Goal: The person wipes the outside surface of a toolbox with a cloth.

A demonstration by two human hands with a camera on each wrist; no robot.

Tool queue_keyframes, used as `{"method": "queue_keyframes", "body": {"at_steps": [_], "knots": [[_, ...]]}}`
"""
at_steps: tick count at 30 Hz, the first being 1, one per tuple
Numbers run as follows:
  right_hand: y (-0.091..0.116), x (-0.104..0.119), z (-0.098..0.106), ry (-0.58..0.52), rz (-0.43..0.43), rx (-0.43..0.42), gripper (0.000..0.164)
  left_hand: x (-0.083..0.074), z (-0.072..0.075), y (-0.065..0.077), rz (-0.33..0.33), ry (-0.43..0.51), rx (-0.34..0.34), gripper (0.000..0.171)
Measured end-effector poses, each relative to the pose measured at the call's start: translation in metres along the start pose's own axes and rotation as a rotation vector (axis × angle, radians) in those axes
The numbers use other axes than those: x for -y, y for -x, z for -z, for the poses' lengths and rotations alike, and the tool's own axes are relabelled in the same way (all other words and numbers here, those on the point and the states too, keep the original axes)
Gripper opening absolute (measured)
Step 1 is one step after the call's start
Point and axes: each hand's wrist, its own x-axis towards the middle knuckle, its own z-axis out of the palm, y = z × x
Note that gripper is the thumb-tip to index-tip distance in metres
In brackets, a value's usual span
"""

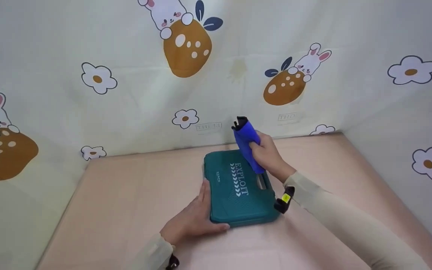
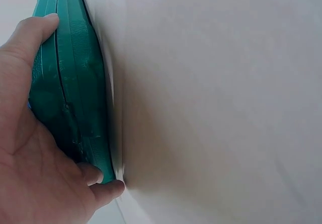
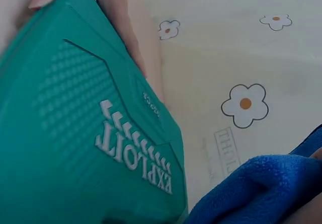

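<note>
A green plastic carrying case (image 1: 223, 202) marked EXPLOIT lies on the table, its handle side to the right. My left hand (image 1: 195, 217) grips its near left corner, with the thumb along the near side and the fingers along the left edge. Seen from the left wrist, that hand (image 2: 35, 148) spans the case's side wall (image 2: 75, 68). Above the far right part of the lid, my right hand (image 1: 270, 153) holds a folded blue cloth (image 1: 246, 140) with black trim at its upper end. In the right wrist view the cloth (image 3: 256, 189) looks fluffy, and most of the hand is hidden.
A pinkish-beige cover (image 1: 133, 195) lies over the table around the case. Pale fabric (image 1: 133, 108) printed with rabbits and flowers hangs behind the table and along both sides. A black strap with a yellow tag (image 1: 285, 198) is on the right wrist.
</note>
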Motion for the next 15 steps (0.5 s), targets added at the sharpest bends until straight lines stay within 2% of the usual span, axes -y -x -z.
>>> {"method": "queue_keyframes", "body": {"at_steps": [4,9,11,15], "knots": [[-0.012,0.006,-0.014,0.158,0.137,0.046,0.044,-0.001,0.002,0.0,0.012,-0.006,0.002,0.147],[-0.021,-0.003,-0.035,0.49,0.307,0.142,0.055,0.0,0.003,0.001,0.015,-0.001,0.01,0.144],[-0.021,-0.009,-0.042,0.633,0.318,0.223,0.059,0.0,0.003,0.001,0.013,-0.005,0.016,0.144],[-0.017,-0.019,-0.055,0.872,0.282,0.454,0.061,0.0,0.004,0.001,0.002,-0.013,0.026,0.142]]}}
